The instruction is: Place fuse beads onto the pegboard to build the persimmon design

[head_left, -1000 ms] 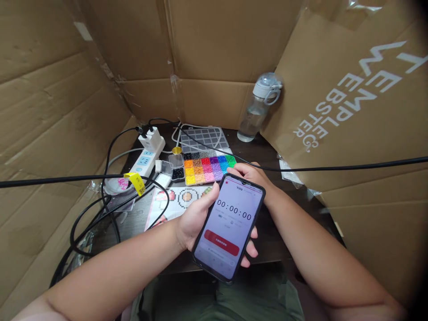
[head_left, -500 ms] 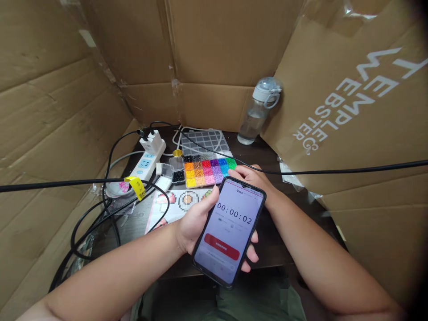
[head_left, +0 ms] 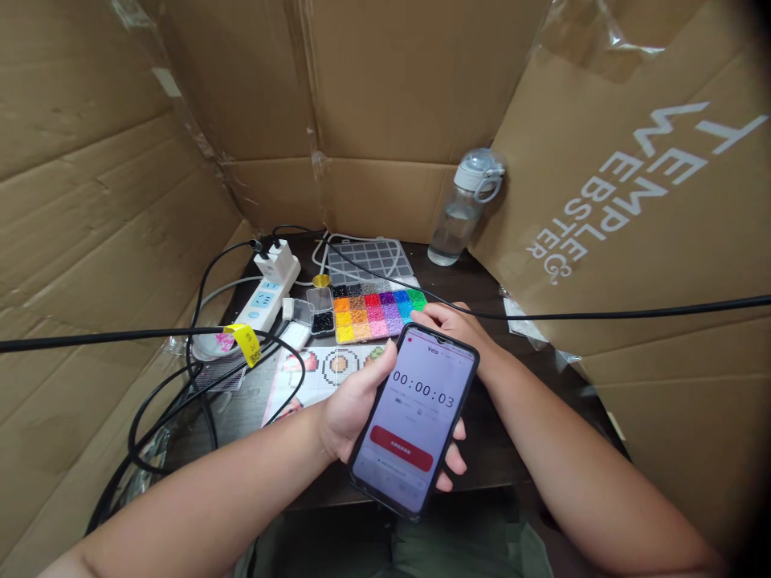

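A black-edged phone (head_left: 415,417) shows a timer reading 00:00:03 and a red button. My left hand (head_left: 361,401) is wrapped round it, thumb along the left edge and fingertips showing past the right edge. Behind the phone's top right corner rests my right hand (head_left: 451,321), its fingers partly hidden by the phone, beside the bead box. That box (head_left: 379,313) holds beads of many colours in compartments, with its clear lid (head_left: 370,261) open behind. A sheet with pixel patterns (head_left: 319,373) lies to the left of the phone.
A power strip (head_left: 265,297) with plugs and black cables (head_left: 157,401) occupies the left; one cable crosses the whole view. A water bottle (head_left: 461,213) stands at the back right. Small boxes of black beads (head_left: 322,323) and white beads (head_left: 296,335) lie left of the bead box. Cardboard walls (head_left: 385,80) surround the table.
The timer on the phone has gone from 00:00:02 to 00:00:03. The view has shifted slightly, and both hands keep nearly the same pose.
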A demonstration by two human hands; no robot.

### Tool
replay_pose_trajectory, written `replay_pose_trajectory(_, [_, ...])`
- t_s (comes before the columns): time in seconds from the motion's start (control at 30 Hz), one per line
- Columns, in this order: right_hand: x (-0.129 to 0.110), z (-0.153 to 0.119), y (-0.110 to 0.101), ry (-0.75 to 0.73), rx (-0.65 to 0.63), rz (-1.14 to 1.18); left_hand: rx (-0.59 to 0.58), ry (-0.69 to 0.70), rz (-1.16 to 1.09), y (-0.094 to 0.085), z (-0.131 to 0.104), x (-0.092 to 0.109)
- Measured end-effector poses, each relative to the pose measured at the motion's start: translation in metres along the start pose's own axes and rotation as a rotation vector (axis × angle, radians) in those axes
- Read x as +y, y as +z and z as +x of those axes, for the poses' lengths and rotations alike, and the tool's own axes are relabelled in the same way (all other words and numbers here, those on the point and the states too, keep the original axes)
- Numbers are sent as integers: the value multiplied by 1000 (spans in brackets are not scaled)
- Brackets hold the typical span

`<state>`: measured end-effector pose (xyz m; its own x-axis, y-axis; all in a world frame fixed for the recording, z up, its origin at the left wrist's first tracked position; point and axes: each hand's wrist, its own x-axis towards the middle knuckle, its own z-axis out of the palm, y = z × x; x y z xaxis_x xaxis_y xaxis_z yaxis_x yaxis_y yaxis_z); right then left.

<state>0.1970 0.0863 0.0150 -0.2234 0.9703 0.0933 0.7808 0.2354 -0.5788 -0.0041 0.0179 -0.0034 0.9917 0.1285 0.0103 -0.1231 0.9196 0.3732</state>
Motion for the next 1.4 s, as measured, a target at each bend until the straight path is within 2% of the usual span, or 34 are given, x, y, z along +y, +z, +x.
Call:
replay_pose_trajectory(0.57, [0,0,-1,-18,43,-39,34,19,45,5,1,1])
replay_pose_trajectory(0.97, [-1,1,-2,14,-14,-60,87,-16,35,8,1,2])
replay_pose_trajectory(1.27, [-5,-1,-5,-3,4,-54,89,-12,60,7,1,2])
replay_pose_trajectory(1.4, [-2,0,-4,-69,43,-93,49,4,113,8,1,-2])
